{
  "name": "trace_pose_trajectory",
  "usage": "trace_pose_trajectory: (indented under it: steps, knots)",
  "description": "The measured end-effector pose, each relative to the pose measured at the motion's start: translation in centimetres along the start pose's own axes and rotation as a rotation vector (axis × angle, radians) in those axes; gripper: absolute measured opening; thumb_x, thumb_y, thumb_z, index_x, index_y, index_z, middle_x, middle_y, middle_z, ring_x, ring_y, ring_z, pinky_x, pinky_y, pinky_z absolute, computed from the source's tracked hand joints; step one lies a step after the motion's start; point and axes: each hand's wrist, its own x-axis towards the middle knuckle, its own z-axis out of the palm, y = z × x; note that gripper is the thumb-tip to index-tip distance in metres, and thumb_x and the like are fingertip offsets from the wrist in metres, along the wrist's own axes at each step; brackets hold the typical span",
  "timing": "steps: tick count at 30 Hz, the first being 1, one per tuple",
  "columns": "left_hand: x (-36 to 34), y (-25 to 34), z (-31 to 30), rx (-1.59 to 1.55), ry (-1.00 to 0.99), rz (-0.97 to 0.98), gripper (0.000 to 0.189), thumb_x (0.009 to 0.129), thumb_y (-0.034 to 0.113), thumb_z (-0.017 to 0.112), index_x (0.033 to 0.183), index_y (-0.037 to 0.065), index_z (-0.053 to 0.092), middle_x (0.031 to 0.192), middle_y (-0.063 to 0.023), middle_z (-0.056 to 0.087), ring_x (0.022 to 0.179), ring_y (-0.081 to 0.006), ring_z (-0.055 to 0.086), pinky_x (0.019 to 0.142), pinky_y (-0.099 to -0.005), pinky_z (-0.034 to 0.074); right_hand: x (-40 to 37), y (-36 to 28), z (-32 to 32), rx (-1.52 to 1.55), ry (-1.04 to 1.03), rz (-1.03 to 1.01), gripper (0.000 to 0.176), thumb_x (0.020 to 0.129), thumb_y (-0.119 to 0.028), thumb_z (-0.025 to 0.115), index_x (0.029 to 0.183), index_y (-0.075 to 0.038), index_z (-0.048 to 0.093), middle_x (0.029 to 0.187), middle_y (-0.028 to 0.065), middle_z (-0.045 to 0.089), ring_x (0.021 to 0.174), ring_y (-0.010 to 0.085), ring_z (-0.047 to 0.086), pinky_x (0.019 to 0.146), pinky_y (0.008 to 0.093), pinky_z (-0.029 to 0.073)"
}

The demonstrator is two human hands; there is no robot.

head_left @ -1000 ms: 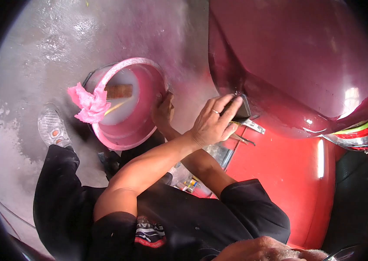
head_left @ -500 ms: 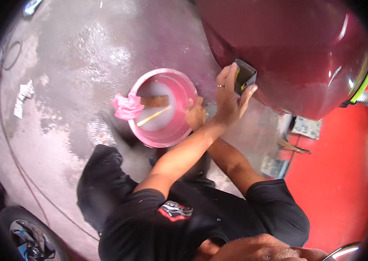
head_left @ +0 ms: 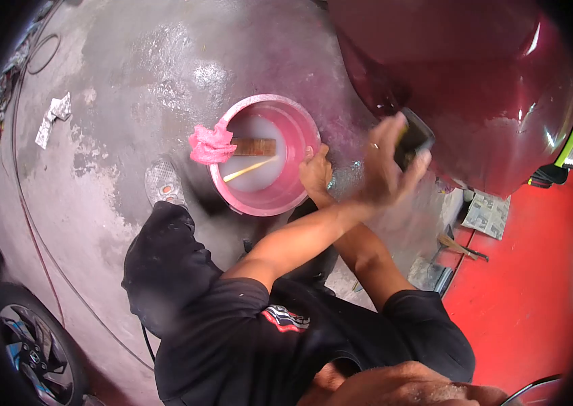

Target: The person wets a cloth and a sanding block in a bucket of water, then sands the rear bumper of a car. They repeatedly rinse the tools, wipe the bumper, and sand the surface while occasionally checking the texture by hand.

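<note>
My left hand [head_left: 391, 162] is closed round a dark rectangular block [head_left: 416, 137] with a bit of yellow on its side, right at the edge of a wet maroon car body panel [head_left: 449, 88]. Motion blurs these fingers. My left forearm crosses over the right one. Below it, my right hand [head_left: 316, 170] grips the rim of a pink bucket [head_left: 264, 103]. Milky water [head_left: 249, 183] fills its bottom. Across the water lie a brown wooden piece [head_left: 256, 147] and a thin pale yellow stick [head_left: 249, 168]. A crumpled pink cloth [head_left: 211, 143] hangs over the left rim.
Wet concrete floor [head_left: 131, 88] surrounds the bucket, with red flooring [head_left: 530, 271] at right. A shoe [head_left: 163, 181] stands left of the bucket. A hose [head_left: 21, 183], a car wheel [head_left: 33, 345], newspaper [head_left: 487, 215] and a wooden-handled tool [head_left: 459, 246] are around.
My left hand has moved right and down with the block along the maroon panel. The right hand keeps its grip on the bucket rim. The whole view has shifted slightly.
</note>
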Motion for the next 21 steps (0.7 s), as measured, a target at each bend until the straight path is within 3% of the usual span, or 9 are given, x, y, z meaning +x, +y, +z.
trace_pose_trajectory:
  steps: [2,4,7,9,12,15,16,18,21]
  knots:
    - [-1.5,2.2,0.3,-0.109,-0.014,0.184,0.067,0.086,0.025,0.071,0.139,-0.006,0.044,0.130,-0.0261,0.051,0.114,-0.0409,0.054,0.099,-0.0481,0.045,0.0,0.1,0.1,0.000,0.049,-0.014,0.043,0.102,-0.036,0.047,0.127,-0.003,0.038,0.095,0.0374,0.066,0.093,0.0573,0.061,0.086,0.0620,0.044]
    - [-1.7,4.0,-0.9,-0.211,-0.220,0.269,0.068,0.083,0.022,0.070,0.140,-0.006,0.044,0.131,-0.0271,0.051,0.112,-0.0405,0.056,0.096,-0.0470,0.048,0.0,-0.1,0.0,0.017,0.034,-0.016,0.043,0.102,-0.036,0.047,0.127,-0.003,0.038,0.095,0.0368,0.066,0.093,0.0570,0.062,0.086,0.0619,0.044]
    - [-1.5,6.0,-1.4,-0.229,-0.371,0.409,0.073,0.079,0.022,0.073,0.140,-0.005,0.044,0.128,-0.0235,0.052,0.105,-0.0361,0.058,0.090,-0.0426,0.051,0.4,0.2,0.4,0.068,0.028,-0.032,0.042,0.102,-0.037,0.047,0.126,-0.003,0.039,0.095,0.0358,0.066,0.094,0.0557,0.062,0.085,0.0617,0.045]
    - [-1.7,7.2,-0.7,-0.213,-0.380,0.424,0.074,0.077,0.022,0.074,0.141,-0.004,0.045,0.127,-0.0222,0.052,0.105,-0.0352,0.058,0.090,-0.0429,0.051,0.0,1.1,0.2,0.056,0.007,-0.066,0.042,0.102,-0.037,0.047,0.126,-0.003,0.040,0.095,0.0354,0.066,0.095,0.0547,0.063,0.085,0.0616,0.045]
    - [-1.4,8.3,0.6,-0.280,-0.603,0.464,0.074,0.072,0.024,0.079,0.138,0.005,0.049,0.122,-0.0152,0.054,0.099,-0.0326,0.060,0.086,-0.0437,0.052,0.3,0.7,0.2,0.072,0.006,-0.067,0.041,0.102,-0.037,0.047,0.126,-0.004,0.041,0.096,0.0353,0.066,0.095,0.0536,0.064,0.085,0.0614,0.046]
    - [-2.1,7.3,0.1,-0.378,-0.867,0.494,0.071,0.071,0.026,0.079,0.132,0.004,0.051,0.114,-0.0139,0.056,0.098,-0.0327,0.060,0.083,-0.0425,0.052,0.4,0.8,1.0,0.103,0.082,-0.054,0.041,0.102,-0.037,0.048,0.125,-0.004,0.041,0.093,0.0352,0.067,0.090,0.0541,0.064,0.082,0.0620,0.046]
    - [-1.9,6.4,-0.6,-0.407,-0.877,0.476,0.071,0.071,0.026,0.079,0.132,0.004,0.051,0.114,-0.0139,0.056,0.098,-0.0327,0.060,0.083,-0.0425,0.052,0.4,0.4,0.7,0.063,0.058,-0.019,0.039,0.102,-0.036,0.049,0.124,-0.004,0.042,0.095,0.0329,0.068,0.089,0.0532,0.065,0.081,0.0608,0.048]
    - [-1.4,4.9,-2.4,-0.348,-1.118,0.278,0.070,0.076,0.027,0.077,0.137,0.002,0.051,0.124,-0.0183,0.056,0.100,-0.0333,0.060,0.084,-0.0430,0.052,0.1,0.2,0.4,0.014,0.044,0.083,0.037,0.102,-0.035,0.050,0.123,-0.005,0.043,0.096,0.0305,0.069,0.088,0.0522,0.065,0.079,0.0595,0.049]
    - [0.1,4.5,-3.2,-0.387,-1.114,0.046,0.065,0.081,0.028,0.073,0.135,-0.001,0.051,0.122,-0.0213,0.057,0.105,-0.0355,0.058,0.089,-0.0457,0.050,0.5,0.7,1.2,-0.061,0.031,0.156,0.037,0.101,-0.036,0.050,0.123,-0.007,0.044,0.096,0.0287,0.069,0.086,0.0511,0.066,0.076,0.0581,0.050]
